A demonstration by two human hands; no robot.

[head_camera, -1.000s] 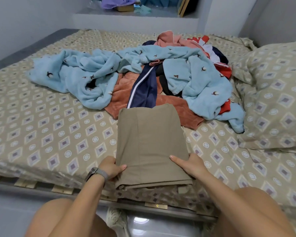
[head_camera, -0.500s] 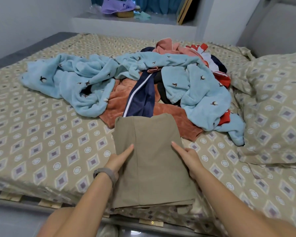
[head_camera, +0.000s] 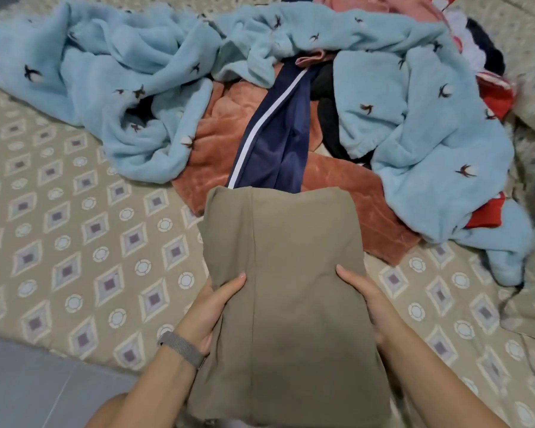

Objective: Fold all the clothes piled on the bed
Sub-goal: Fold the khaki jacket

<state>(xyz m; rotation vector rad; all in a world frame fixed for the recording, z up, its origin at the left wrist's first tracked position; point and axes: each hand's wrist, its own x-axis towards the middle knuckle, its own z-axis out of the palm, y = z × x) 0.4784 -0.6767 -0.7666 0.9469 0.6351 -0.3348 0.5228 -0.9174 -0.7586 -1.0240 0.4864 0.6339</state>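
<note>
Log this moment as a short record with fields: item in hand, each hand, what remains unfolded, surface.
item in hand: folded khaki garment
left hand: grips the garment's left edge, thumb on top
right hand: grips its right edge
unfolded pile: light blue fleece, rust fleece, navy striped piece, red item
surface: patterned bed sheet

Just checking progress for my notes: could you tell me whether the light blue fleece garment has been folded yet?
No, the light blue fleece garment lies crumpled across the pile, while both hands grip the folded khaki garment.
</note>
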